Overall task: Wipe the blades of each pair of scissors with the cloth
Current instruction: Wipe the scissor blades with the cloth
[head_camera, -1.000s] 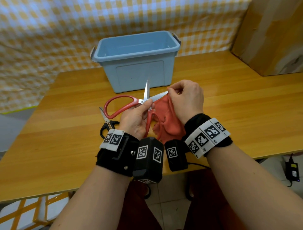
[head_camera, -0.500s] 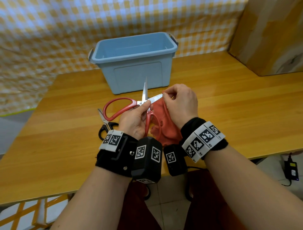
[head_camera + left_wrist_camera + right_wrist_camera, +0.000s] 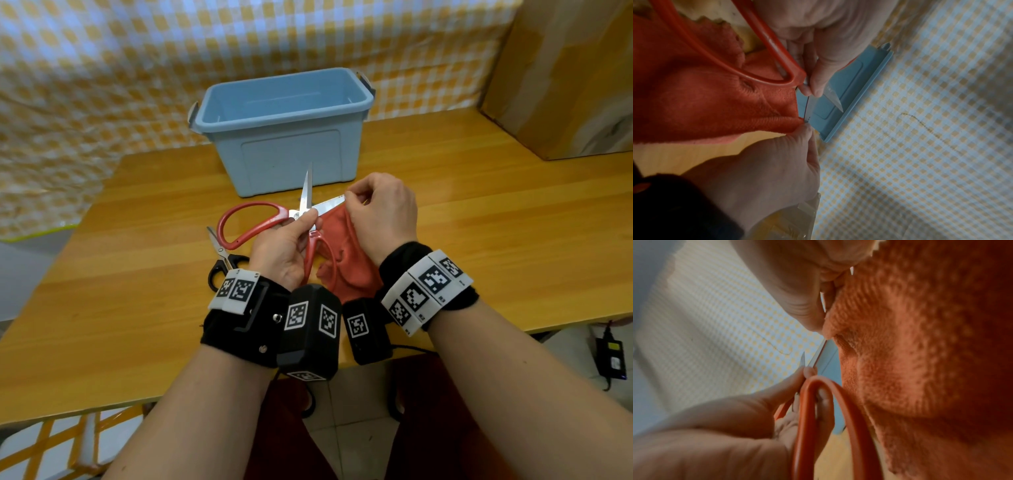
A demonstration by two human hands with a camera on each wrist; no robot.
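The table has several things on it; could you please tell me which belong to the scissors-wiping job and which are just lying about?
In the job:
- red-handled scissors, open, held by the left hand
- orange cloth, pinched on one blade by the right hand
- black-handled scissors, on the table

Just lying about:
- blue bin
- cardboard box

Makeshift indoor workspace: wooden table point(image 3: 479, 240) against checkered cloth backdrop point(image 3: 137, 68).

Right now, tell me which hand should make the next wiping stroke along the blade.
Right. The right hand already pinches the red cloth around one blade of the red scissors. The left hand has its grip at the pivot, steadying them.
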